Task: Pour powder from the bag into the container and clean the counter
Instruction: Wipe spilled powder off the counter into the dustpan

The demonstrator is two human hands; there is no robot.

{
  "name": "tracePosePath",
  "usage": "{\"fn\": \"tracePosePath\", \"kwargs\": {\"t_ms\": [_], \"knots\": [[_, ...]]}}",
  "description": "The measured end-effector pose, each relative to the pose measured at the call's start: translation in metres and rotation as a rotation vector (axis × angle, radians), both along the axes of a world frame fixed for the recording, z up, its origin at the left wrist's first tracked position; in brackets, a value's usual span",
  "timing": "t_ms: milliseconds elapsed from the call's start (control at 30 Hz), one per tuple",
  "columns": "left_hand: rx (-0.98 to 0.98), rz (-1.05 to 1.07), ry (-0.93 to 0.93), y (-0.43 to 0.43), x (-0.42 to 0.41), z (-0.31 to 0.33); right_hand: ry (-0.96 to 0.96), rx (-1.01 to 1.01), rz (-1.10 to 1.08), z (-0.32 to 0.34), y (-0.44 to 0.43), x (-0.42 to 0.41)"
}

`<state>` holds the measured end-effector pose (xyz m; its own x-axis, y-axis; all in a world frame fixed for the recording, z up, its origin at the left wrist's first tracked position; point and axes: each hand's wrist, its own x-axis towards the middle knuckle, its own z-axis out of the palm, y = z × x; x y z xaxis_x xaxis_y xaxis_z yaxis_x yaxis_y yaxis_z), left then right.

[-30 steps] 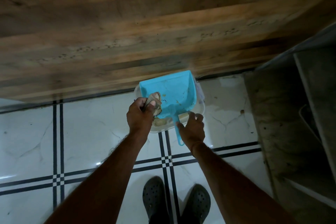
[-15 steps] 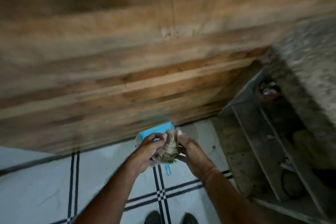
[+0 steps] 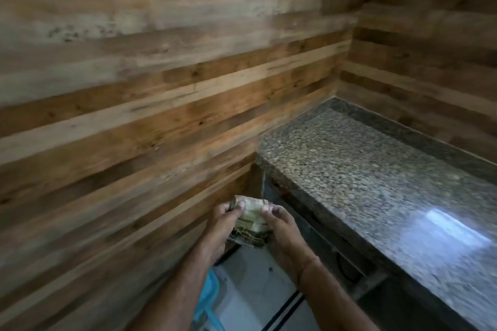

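A worn, frayed beige cloth [image 3: 251, 216] sits folded between both hands in front of me, low in the head view. My left hand [image 3: 220, 226] grips its left side with thumb on top. My right hand [image 3: 282, 228] pinches its right edge. The speckled granite counter [image 3: 376, 177] stretches to the right of the hands, its top bare with a bright glare patch. No bag or container shows in this view.
A blue dustpan [image 3: 205, 301] lies on the white tiled floor [image 3: 255, 285] under my left forearm. A wooden plank wall [image 3: 134, 88] fills the left and back. Dark open shelves [image 3: 347, 263] run beneath the counter.
My view has lifted from the floor and dustpan up to the counter. My right hand left the dustpan and joined the left on the cloth, and both rose.
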<state>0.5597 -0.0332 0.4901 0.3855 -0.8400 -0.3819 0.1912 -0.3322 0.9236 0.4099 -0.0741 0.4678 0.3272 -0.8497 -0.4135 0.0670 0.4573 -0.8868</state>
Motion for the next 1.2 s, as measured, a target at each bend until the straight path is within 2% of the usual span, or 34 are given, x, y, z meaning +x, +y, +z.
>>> {"fn": "tracePosePath", "kwargs": {"t_ms": [100, 200, 300, 467, 633, 833, 1000, 1133, 1200], "knots": [[-0.018, -0.043, -0.003, -0.032, -0.034, 0.008, -0.004, -0.171, -0.093, 0.015, -0.005, -0.038], [-0.03, -0.079, -0.095, -0.065, -0.071, 0.004, 0.072, -0.325, -0.147, 0.021, -0.019, -0.082], [-0.091, -0.232, -0.178, -0.099, -0.112, 0.0, 0.178, -0.422, -0.238, 0.016, -0.047, -0.127], [-0.146, -0.508, -0.329, -0.164, -0.186, -0.016, 0.287, -0.389, -0.331, -0.012, -0.099, -0.2], [-0.126, -0.551, -0.426, -0.218, -0.238, -0.065, 0.458, -0.329, -0.335, -0.042, -0.133, -0.254], [-0.014, -0.691, -0.646, -0.251, -0.268, -0.108, 0.719, -0.298, -0.232, -0.069, -0.158, -0.274], [0.044, -0.688, -0.732, -0.281, -0.262, -0.124, 0.728, -0.213, -0.179, -0.088, -0.184, -0.265], [0.026, -0.772, -0.857, -0.292, -0.25, -0.136, 1.129, -0.243, -0.077, -0.109, -0.2, -0.253], [-0.038, -0.825, -0.931, -0.291, -0.243, -0.144, 1.231, -0.254, 0.036, -0.113, -0.203, -0.253]]}}
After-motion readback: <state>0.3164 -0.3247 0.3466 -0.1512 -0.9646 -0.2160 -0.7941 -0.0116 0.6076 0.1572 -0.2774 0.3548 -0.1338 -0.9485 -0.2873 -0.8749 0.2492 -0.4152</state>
